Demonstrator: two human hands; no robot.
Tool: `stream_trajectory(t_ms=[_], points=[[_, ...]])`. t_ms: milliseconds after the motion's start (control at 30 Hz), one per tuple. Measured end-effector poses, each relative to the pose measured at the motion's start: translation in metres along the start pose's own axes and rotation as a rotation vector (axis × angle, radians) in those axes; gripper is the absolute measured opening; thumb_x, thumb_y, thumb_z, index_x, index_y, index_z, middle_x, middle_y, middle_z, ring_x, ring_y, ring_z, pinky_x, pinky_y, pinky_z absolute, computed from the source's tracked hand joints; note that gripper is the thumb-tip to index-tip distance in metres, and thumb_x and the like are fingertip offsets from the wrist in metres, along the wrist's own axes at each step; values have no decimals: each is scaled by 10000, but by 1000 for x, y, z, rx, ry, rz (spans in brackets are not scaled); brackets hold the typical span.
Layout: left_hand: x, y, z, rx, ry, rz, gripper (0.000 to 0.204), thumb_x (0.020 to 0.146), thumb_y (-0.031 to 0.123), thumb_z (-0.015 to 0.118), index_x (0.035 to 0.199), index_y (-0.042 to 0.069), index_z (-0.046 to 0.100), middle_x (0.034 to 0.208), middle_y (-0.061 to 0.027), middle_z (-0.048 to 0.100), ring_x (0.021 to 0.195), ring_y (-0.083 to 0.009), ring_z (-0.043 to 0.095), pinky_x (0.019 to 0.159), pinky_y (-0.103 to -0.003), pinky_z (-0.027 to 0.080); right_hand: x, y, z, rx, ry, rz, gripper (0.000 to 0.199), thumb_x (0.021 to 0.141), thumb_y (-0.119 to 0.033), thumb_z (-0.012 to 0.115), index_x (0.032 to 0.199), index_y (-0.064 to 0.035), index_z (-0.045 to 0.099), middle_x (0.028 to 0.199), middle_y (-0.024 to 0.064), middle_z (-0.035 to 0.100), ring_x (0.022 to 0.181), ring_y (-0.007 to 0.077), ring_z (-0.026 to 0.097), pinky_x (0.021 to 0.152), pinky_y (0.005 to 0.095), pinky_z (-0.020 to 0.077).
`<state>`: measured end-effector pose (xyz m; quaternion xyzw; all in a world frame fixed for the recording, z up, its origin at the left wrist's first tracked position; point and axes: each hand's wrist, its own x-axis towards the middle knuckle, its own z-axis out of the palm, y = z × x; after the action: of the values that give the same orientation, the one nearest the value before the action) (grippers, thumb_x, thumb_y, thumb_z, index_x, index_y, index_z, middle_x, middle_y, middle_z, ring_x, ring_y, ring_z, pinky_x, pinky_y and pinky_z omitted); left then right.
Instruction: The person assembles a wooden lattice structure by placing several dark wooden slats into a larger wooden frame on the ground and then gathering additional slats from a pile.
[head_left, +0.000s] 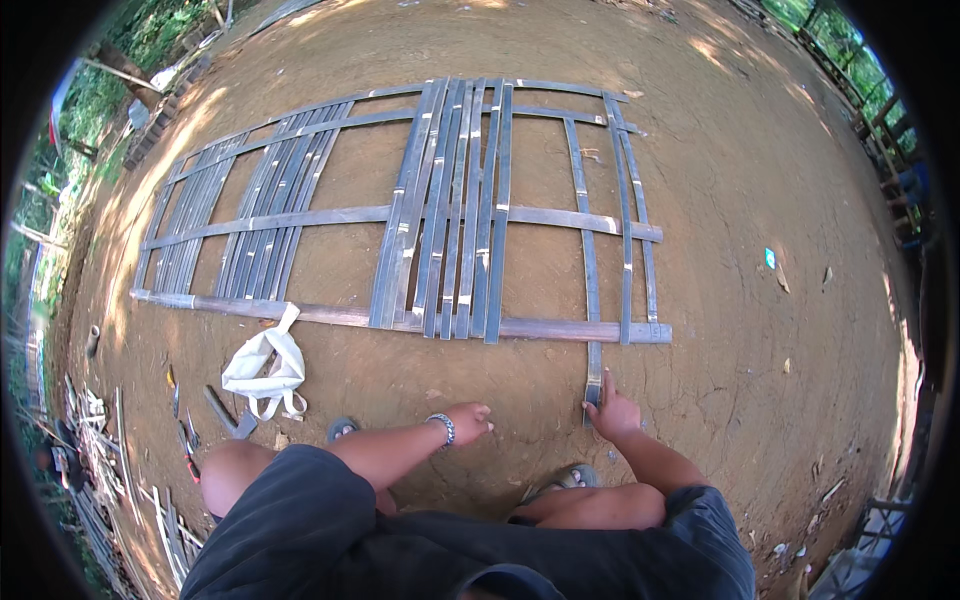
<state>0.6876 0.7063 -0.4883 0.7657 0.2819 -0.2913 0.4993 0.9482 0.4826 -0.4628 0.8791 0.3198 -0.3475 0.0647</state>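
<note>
From the head view I look down on bare brown dirt ground (760, 180) where a flat lattice of dark bamboo strips (410, 215) lies spread in front of me. I am squatting, dark shorts (330, 530) filling the lower edge, sandalled feet just showing beside my knees. My right hand (612, 412) rests at the near end of a single long bamboo strip (592, 300), the one that runs away from me and crosses the thick horizontal pole (560, 328) at the lattice's near side; the fingers lie down on the strip's tip with the index finger stretched forward along it, pressing rather than wrapped around, and the thumb side is hidden from me. My left hand (468, 418), with a beaded bracelet on the wrist, hangs just above the ground between my knees and the pole, fingers curled loosely inward; it holds nothing that I can see. The two hands are near each other but apart. To my left on the dirt lies a white cloth bag (265, 365), just short of the pole, and beyond it, near the edge, a scatter of tools and loose bamboo slivers (130, 470).
</note>
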Motion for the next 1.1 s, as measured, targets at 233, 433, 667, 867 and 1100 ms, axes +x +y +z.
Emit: stream_trajectory(t_ms=[233,433,667,867,1100], points=[[5,-28,-21,192,74,74,491,902,332,622,1299,48,572,1250,-155,640,1148,-303,608,987,-383,460,20,-27,-31,-75,79,-132,874,904,-453,577,1553,-132,88,1288,206,579,1050,379,642,883,488,521],[7,-26,-28,113,75,-20,417,853,249,640,1246,108,626,1229,-160,640,1145,-318,602,978,-393,466,45,-60,-70,-45,158,-279,793,861,-237,652,1523,-146,227,1237,208,590,1060,401,620,897,482,516],[-39,9,-26,-65,143,66,475,750,203,744,1201,90,648,968,-91,731,925,-253,686,827,-371,529,35,-84,-106,97,408,-307,661,740,-47,714,1366,-76,503,1137,192,616,1080,379,597,914,436,500],[-175,90,-84,-188,19,36,452,784,241,747,1205,96,666,929,-67,744,816,-206,700,771,-340,539,-96,-78,-134,286,85,76,746,692,-141,807,1369,-76,499,1112,164,672,1051,313,646,927,393,502],[-301,89,-146,-395,249,-119,372,888,331,645,1154,73,675,929,-112,729,832,-230,694,765,-340,531,-241,-33,-102,-177,-251,-51,636,814,-300,713,1378,-95,501,1177,98,683,1094,272,645,938,375,504]])
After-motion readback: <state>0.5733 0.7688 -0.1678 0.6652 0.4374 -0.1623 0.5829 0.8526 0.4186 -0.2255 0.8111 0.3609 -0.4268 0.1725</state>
